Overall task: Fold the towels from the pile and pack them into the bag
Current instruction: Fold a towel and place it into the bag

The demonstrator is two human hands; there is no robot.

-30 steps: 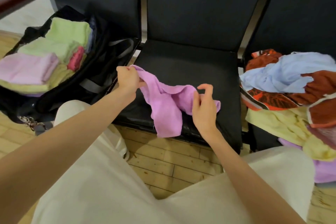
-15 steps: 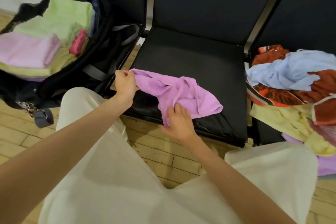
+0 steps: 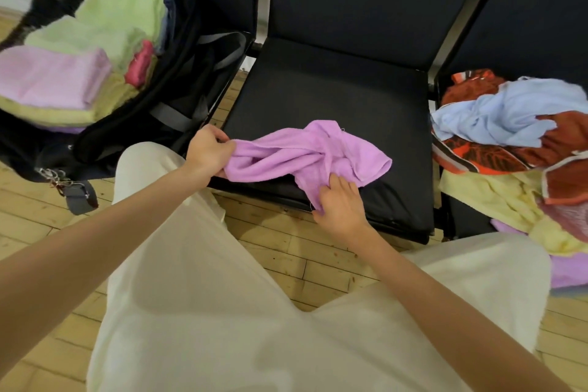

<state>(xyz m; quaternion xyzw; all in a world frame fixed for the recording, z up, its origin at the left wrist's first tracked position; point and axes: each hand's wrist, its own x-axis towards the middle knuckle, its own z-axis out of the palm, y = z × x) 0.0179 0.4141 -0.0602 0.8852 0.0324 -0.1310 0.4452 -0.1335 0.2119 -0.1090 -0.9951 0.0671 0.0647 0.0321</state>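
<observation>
A: On the middle chair seat (image 3: pixel 334 99), black and broad: purple towel (image 3: pixel 286 153) bunched and twisted, stretched left to right along the front edge. Off to the left, open black bag (image 3: pixel 133 137), already stacked with folded towels (image 3: pixel 95 41) in green, pink and yellow. Off to the right, on the next chair, loose pile (image 3: pixel 509 137), blue, rust-red and yellow, unfolded.

B: And the grips?

A: Left hand (image 3: pixel 208 153) curled round the towel's left end, fingers and thumb closed on a gathered corner, held just off the seat's left front corner. Right hand (image 3: pixel 342 204) lower and nearer the body, pinching a tail of cloth hanging over the seat's front edge.

B: So, the long axis?

A: Running roughly sideways, from the left grip out toward a loose folded lobe at the far right. That lobe lying beyond the right hand, up and to its right, held by neither hand.

B: Nearer hand for it?

A: Right, clearly. Left well apart from it, at the opposite end.

B: Next move, then?

A: Probably a matter of finding a second corner and spreading the cloth flat across the seat. Twist in the middle likely needing a shake first. Exact corner in the right pinch hard to tell, hidden under the fingers.
</observation>
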